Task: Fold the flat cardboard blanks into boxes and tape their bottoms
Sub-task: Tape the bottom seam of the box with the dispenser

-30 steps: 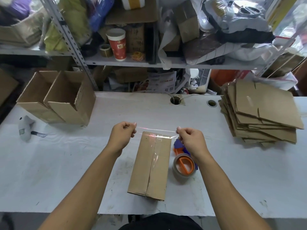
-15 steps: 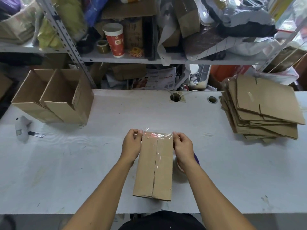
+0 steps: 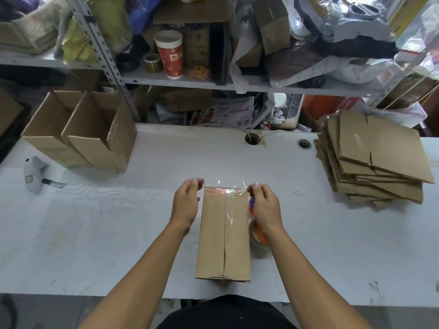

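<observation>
At the far end of the upturned brown cardboard box (image 3: 223,233) on the white tabletop (image 3: 118,222), both hands (image 3: 186,203) (image 3: 263,207) pinch a clear tape strip (image 3: 225,189) across its seam, needing pressing down next.

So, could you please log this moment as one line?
step: taping bottom | box: flaps closed | tape strip: across far end | left hand, right hand: at strip ends

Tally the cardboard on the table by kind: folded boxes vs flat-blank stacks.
Open finished boxes, back left: 2
Box being taped, between the left hand and the right hand: 1
Stacks of flat blanks, right: 1
Total: 4
</observation>
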